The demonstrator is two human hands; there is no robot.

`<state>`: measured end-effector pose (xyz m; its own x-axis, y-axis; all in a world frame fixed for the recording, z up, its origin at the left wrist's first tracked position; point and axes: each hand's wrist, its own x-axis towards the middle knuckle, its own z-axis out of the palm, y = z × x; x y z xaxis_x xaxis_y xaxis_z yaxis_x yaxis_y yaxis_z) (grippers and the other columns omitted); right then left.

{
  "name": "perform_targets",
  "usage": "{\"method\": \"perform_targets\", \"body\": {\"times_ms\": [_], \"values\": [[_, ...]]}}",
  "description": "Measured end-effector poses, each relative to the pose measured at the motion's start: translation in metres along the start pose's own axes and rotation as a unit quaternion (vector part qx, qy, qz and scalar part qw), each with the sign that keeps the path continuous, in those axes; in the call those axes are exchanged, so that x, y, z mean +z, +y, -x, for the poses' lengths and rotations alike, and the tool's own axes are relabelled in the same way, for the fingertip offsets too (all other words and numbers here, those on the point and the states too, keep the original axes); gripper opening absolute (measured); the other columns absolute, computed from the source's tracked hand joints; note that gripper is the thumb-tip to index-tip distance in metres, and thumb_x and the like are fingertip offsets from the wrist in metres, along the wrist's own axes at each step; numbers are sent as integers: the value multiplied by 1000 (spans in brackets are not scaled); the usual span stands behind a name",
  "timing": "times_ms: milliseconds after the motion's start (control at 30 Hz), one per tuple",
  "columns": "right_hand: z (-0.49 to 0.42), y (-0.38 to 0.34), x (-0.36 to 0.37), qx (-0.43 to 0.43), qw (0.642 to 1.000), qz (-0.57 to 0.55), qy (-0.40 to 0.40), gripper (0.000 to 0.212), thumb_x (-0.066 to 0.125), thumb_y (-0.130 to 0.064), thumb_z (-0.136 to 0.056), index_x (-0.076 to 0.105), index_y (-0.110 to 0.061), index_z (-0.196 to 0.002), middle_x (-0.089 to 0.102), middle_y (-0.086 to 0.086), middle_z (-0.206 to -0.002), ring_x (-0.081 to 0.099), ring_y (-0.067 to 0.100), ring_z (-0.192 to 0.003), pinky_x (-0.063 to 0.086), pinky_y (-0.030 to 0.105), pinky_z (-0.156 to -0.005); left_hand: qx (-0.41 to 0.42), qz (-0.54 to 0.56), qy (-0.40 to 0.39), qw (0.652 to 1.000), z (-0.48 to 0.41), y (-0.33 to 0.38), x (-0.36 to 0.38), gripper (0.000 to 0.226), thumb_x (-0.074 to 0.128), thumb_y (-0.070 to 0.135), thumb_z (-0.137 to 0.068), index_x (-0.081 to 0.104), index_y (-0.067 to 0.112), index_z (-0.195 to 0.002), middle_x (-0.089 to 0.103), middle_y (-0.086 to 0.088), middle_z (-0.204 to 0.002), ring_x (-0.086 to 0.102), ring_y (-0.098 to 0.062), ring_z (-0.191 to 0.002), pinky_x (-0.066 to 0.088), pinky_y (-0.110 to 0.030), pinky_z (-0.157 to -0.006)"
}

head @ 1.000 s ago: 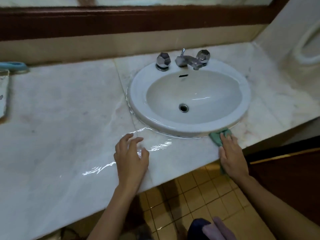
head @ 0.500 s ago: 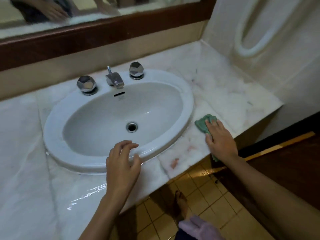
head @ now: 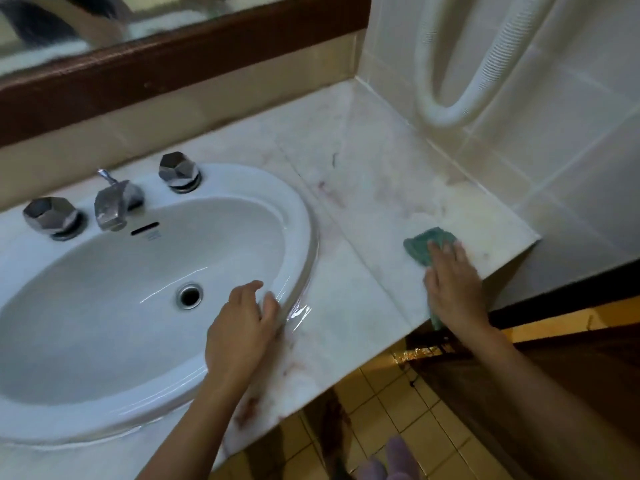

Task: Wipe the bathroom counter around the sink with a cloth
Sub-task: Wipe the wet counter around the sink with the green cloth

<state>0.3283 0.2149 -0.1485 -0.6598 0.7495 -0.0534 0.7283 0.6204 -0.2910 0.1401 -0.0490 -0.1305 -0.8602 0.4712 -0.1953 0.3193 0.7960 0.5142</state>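
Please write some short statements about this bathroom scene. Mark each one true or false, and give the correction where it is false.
1. The right hand presses the crumpled green cloth on the pale marble counter. True.
2. The left hand holds a second cloth. False: it holds nothing, and its fingers are at the rim of the white oval ceramic sink.
3. The green cloth lies inside the sink. False: it lies on the counter to the right of the sink, apart from its rim.
4. The chrome faucet stands between two faceted chrome knobs. True.
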Motion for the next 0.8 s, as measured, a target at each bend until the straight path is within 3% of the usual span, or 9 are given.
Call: {"method": "perform_targets", "body": {"times_ms": [100, 167, 267, 367, 500, 633, 733, 800], "values": [[-73, -5, -3, 17, 997, 50, -52, 57, 24, -35, -101, 10, -17, -153, 8, 10, -161, 4, 29, -147, 18, 47, -115, 16, -69, 14, 997, 0, 3, 1, 33, 30, 37, -96, 57, 30, -113, 63, 5, -110, 57, -19, -95, 42, -34, -72], [-115, -23, 2, 8, 996, 60, -62, 57, 20, -39, -101, 6, -23, -154, 4, 5, -162, 1, 26, -148, 12, 46, -116, 9, -75, 16, 997, -2, 4, 1, 32, 32, 35, -96, 59, 29, -113, 64, 6, -109, 57, -20, -97, 44, -34, -73], [-160, -65, 12, -26, 994, 64, -84, 57, 17, -43, -101, 3, -28, -153, -1, 1, -162, -2, 24, -148, 8, 50, -116, 6, -80, 27, 996, -3, 3, 3, 33, 33, 36, -96, 60, 29, -113, 65, 7, -109, 58, -20, -99, 47, -35, -76], [-169, -106, 23, -113, 986, 78, -96, 56, 16, -43, -101, 4, -27, -153, 0, 1, -162, -1, 24, -148, 9, 47, -117, 9, -92, 30, 995, -4, 3, 4, 38, 28, 39, -92, 60, 30, -110, 65, 7, -103, 59, -20, -95, 48, -34, -72], [-115, -123, 42, -192, 977, 60, -64, 55, 23, -41, -101, 16, -24, -153, 13, 3, -161, 8, 25, -148, 16, 43, -115, 5, -94, 29, 995, -5, 2, 4, 29, 35, 34, -96, 60, 29, -108, 64, 5, -100, 58, -20, -93, 44, -33, -70], [-29, -126, 51, -133, 991, 29, -8, 58, 24, -38, -97, 29, -17, -150, 27, 7, -157, 20, 30, -145, 29, 44, -110, 12, -89, 34, 995, -3, 3, 3, 26, 36, 34, -97, 60, 28, -101, 63, 5, -92, 57, -21, -87, 41, -33, -65], [25, -130, 51, -160, 987, 10, -15, 57, 21, -36, -97, 31, -15, -149, 29, 6, -156, 21, 27, -145, 29, 41, -111, 6, -69, 34, 997, -1, 4, 0, 24, 39, 36, -96, 62, 31, -101, 64, 8, -95, 59, -18, -89, 42, -33, -68], [45, -129, 44, -164, 985, -39, -23, 52, 23, -33, -100, 38, -16, -146, 34, 5, -154, 29, 25, -143, 34, 40, -109, -9, 4, 18, 1000, 1, 2, -5, 21, 44, 35, -94, 63, 34, -102, 65, 15, -98, 60, -11, -92, 43, -31, -73]]}}
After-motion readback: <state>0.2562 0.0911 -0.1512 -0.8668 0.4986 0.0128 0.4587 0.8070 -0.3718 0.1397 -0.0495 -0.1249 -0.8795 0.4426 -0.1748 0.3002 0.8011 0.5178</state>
